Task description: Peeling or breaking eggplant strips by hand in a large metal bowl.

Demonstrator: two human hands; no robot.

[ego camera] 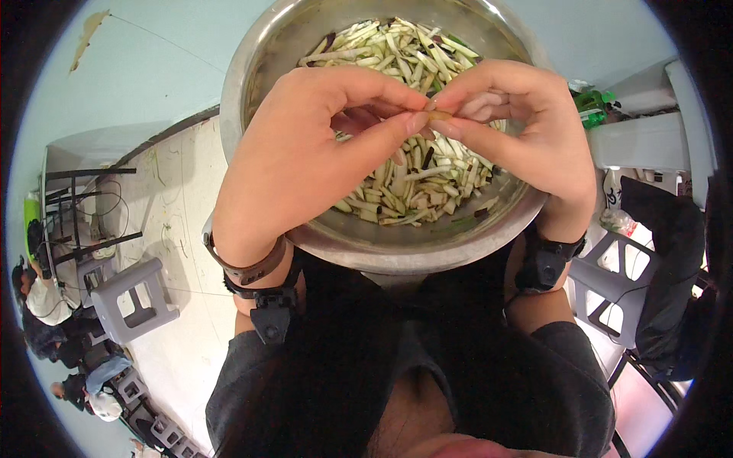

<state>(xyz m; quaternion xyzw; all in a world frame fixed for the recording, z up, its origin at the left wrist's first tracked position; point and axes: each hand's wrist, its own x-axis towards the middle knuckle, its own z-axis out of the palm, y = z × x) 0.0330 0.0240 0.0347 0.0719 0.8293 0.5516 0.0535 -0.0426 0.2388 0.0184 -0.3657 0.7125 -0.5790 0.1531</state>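
A large stainless steel basin (395, 257) sits before me with many cut eggplant strips (389, 197), pale with some dark purple skin, spread inside. Over its middle my left hand (309, 149) and my right hand (527, 126) meet at the fingertips. Between their thumbs and forefingers is a small yellowish-brown piece (440, 115), pinched from both sides; what it is I cannot tell. Both hands are above the strips and hide part of them. A strapped black device is on each wrist, and a brown band is on the left one.
Plastic stools (134, 297) stand on the tiled floor to the left, with seated people (48, 303) beyond. At right are another stool (615, 286), a dark garment (664, 257), and a green bottle (592, 109) on a grey ledge. A pale blue wall rises behind the basin.
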